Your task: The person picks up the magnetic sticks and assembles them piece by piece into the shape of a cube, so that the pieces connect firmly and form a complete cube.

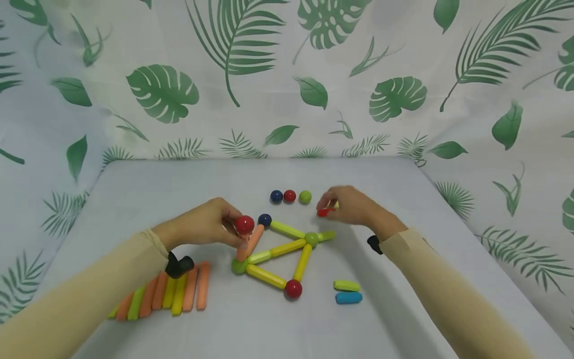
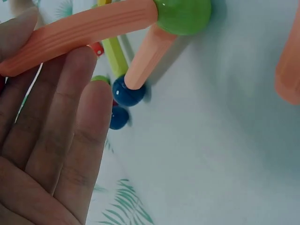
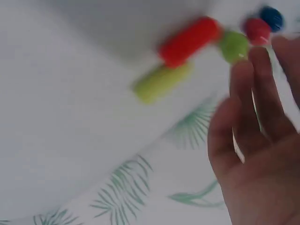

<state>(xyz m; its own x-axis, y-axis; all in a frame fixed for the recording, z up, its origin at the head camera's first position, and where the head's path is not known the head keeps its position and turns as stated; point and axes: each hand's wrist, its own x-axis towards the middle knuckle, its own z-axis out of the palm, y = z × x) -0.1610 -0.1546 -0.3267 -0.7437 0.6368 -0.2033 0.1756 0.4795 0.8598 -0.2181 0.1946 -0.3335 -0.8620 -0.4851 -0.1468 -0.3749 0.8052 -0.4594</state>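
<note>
My left hand (image 1: 215, 222) pinches a peach stick (image 2: 89, 35) between thumb and fingers. That stick rises from a green ball (image 2: 185, 14) and has a red ball (image 1: 245, 224) at its upper end. Beside it, a second peach stick (image 2: 149, 56) runs from the same green ball to a blue ball (image 1: 265, 220). Yellow sticks (image 1: 266, 276) join these to another green ball (image 1: 311, 239) and a red ball (image 1: 293, 289). My right hand (image 1: 347, 205), fingers loosely bent and holding nothing, hovers by a short red stick (image 3: 190, 41) and a short yellow-green stick (image 3: 161, 83).
Loose blue (image 1: 276, 196), red (image 1: 289, 196) and green (image 1: 305, 197) balls sit in a row behind the structure. Short green (image 1: 347, 285) and blue (image 1: 349, 297) sticks lie at front right. Several long sticks (image 1: 203, 286) lie side by side under my left forearm.
</note>
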